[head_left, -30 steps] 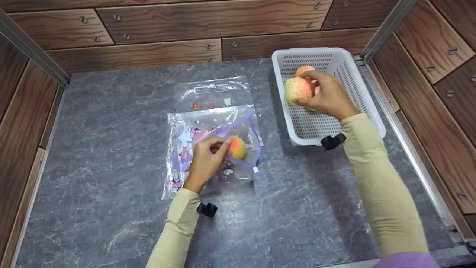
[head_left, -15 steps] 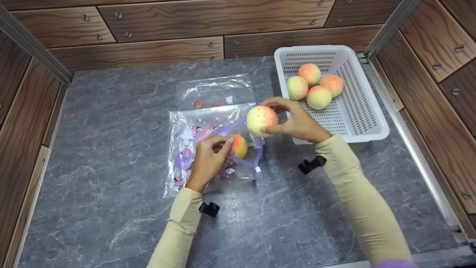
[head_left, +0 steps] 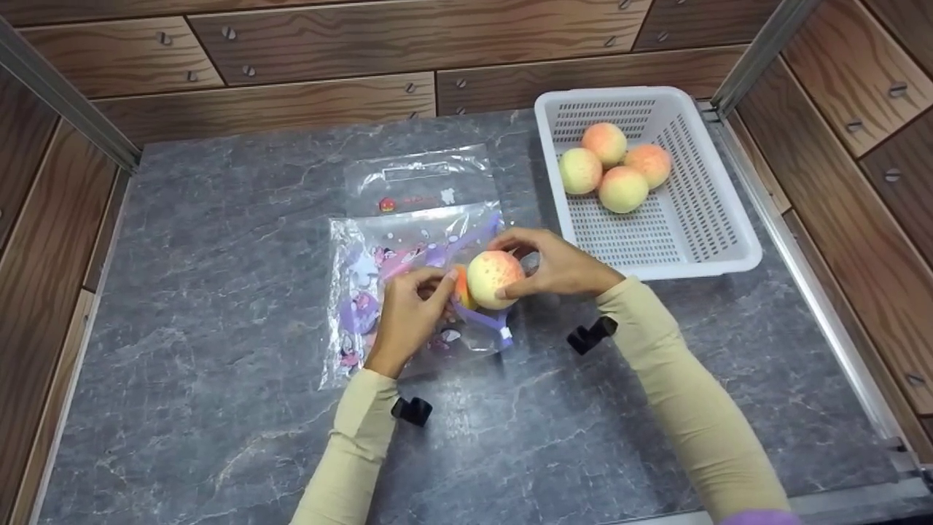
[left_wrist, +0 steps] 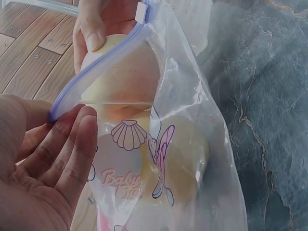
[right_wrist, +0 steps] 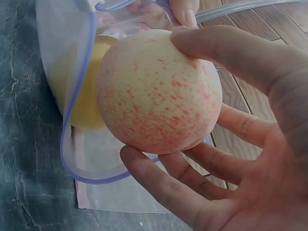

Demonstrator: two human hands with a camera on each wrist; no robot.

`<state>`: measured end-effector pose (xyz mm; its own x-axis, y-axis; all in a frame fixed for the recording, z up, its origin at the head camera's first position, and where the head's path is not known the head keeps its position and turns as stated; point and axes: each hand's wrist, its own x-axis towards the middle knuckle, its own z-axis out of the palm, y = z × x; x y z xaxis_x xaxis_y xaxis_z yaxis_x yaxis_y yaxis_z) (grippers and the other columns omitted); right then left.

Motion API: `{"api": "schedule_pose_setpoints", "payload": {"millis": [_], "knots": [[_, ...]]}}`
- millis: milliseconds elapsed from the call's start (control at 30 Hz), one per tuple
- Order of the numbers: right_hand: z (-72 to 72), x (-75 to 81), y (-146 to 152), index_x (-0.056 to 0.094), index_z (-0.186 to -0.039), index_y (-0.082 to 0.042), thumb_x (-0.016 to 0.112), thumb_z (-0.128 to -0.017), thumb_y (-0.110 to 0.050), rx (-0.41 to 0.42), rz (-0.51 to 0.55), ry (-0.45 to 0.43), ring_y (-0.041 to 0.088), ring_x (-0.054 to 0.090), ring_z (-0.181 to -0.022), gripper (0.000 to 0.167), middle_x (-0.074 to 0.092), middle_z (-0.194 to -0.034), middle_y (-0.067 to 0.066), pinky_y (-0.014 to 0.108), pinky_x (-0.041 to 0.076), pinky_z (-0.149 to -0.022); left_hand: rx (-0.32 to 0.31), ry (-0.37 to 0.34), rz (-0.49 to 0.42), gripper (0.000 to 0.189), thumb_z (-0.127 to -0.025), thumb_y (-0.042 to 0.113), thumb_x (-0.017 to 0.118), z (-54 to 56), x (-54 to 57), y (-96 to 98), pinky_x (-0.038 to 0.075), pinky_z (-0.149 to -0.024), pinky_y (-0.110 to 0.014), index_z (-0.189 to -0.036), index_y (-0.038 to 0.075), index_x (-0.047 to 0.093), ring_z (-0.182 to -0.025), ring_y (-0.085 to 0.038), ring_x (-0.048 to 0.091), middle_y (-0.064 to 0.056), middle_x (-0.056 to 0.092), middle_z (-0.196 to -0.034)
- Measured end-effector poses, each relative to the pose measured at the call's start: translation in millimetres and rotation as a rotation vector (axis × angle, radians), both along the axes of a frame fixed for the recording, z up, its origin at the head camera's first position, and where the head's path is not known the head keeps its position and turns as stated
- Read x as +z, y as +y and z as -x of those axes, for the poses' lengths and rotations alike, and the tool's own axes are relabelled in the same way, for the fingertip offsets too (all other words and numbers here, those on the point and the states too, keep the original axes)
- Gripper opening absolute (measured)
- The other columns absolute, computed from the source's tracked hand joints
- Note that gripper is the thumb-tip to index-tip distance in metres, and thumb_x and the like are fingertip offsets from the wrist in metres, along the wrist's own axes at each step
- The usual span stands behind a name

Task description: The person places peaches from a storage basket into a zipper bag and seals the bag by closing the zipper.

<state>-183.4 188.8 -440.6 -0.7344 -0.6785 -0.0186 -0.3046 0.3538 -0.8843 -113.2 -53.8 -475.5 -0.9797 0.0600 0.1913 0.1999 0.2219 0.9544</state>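
Observation:
My left hand [head_left: 408, 313] pinches the purple zip edge of a clear printed plastic bag [left_wrist: 129, 134] between thumb and fingers, and the bag's mouth gapes to the right. Inside the bag lies a yellow-orange peach [head_left: 461, 289], partly hidden in the head view. My right hand [head_left: 560, 266] grips a pale yellow peach [right_wrist: 159, 91] with red speckles, thumb on one side and fingertips on the other. That peach is right at the bag's mouth, overlapping the purple rim in both wrist views. A white zip slider [left_wrist: 140, 13] sits at the rim's end.
A white plastic basket [head_left: 656, 273] with several peaches [head_left: 623, 189] stands at the back right. Another clear bag [head_left: 417, 175] lies flat beneath and behind the printed one. Wood-patterned walls [head_left: 306, 44] border the grey marbled table [head_left: 219, 408].
My right hand has lifted a peach out of the basket and carried it left and toward me to the bag's mouth. My left hand has stayed at the bag's edge.

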Motion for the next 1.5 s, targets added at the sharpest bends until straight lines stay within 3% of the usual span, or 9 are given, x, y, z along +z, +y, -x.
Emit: {"api": "schedule_pose_setpoints", "payload": {"millis": [233,400,567,767,1033,1233,1500], "knots": [[-4.7,-3.6,0,0.055,-0.13,-0.006,0.086,-0.075,-0.005,0.048,0.007,-0.161,0.033,0.058,-0.116,0.062,0.057,-0.13,0.013,0.053,0.053,-0.096,-0.029,-0.016,-0.018,0.018,-0.098,0.013,0.068,-0.4,2.2,2.2,0.059,-0.05,-0.033,-0.096,-0.003,0.075,-0.058,-0.03,0.067,-0.005,0.067,-0.07],[-6.1,-9.4,-4,0.05,-0.126,-0.004,0.086,-0.073,0.002,0.092,0.05,-0.218,0.034,0.06,-0.115,0.064,0.055,-0.129,0.019,0.052,0.054,-0.095,-0.043,-0.047,-0.026,0.018,-0.099,0.014,0.067,-1.4,4.7,5.1,0.06,-0.051,-0.037,-0.098,-0.002,0.075,-0.057,-0.028,0.067,-0.006,0.066,-0.068],[-5.7,-12.6,-7,0.049,-0.124,-0.005,0.087,-0.071,0.0,0.113,0.041,-0.199,0.033,0.059,-0.114,0.065,0.055,-0.127,0.018,0.051,0.054,-0.095,-0.032,-0.045,-0.014,0.017,-0.099,0.014,0.067,-1.9,5.5,7.1,0.058,-0.049,-0.034,-0.098,-0.001,0.075,-0.055,-0.025,0.065,-0.005,0.066,-0.066],[-3.3,-15.4,-9,0.051,-0.128,-0.002,0.085,-0.071,0.003,0.151,0.048,-0.23,0.033,0.053,-0.123,0.066,0.053,-0.134,0.016,0.05,0.048,-0.104,-0.037,-0.063,-0.011,0.019,-0.098,0.016,0.068,-3.2,5.9,7.5,0.058,-0.05,-0.031,-0.099,-0.001,0.075,-0.056,-0.022,0.065,-0.004,0.066,-0.068],[5.2,-20.3,-12,0.055,-0.137,-0.001,0.084,-0.073,0.005,0.241,0.003,-0.175,0.031,0.053,-0.128,0.071,0.059,-0.136,0.015,0.046,0.044,-0.109,-0.041,-0.023,-0.012,0.019,-0.098,0.013,0.068,0.6,7.1,8.0,0.06,-0.055,-0.033,-0.1,-0.004,0.075,-0.062,-0.022,0.067,-0.01,0.072,-0.076],[5.2,-25.3,-15,0.053,-0.141,0.001,0.082,-0.074,0.006,0.225,-0.065,-0.188,0.032,0.055,-0.127,0.073,0.06,-0.136,0.017,0.048,0.046,-0.107,-0.062,0.007,0.011,0.02,-0.098,0.014,0.068,1.3,7.0,10.0,0.059,-0.058,-0.028,-0.101,-0.004,0.076,-0.065,-0.017,0.068,-0.01,0.074,-0.081],[5.4,-31.8,-25,0.053,-0.135,-0.001,0.076,-0.073,0.003,0.114,-0.093,-0.248,0.032,0.057,-0.122,0.067,0.06,-0.131,0.018,0.047,0.051,-0.1,-0.063,0.025,0.01,0.023,-0.099,0.017,0.067,1.3,6.3,11.3,0.059,-0.055,-0.029,-0.098,-0.004,0.076,-0.061,-0.014,0.067,-0.004,0.071,-0.075]]}}
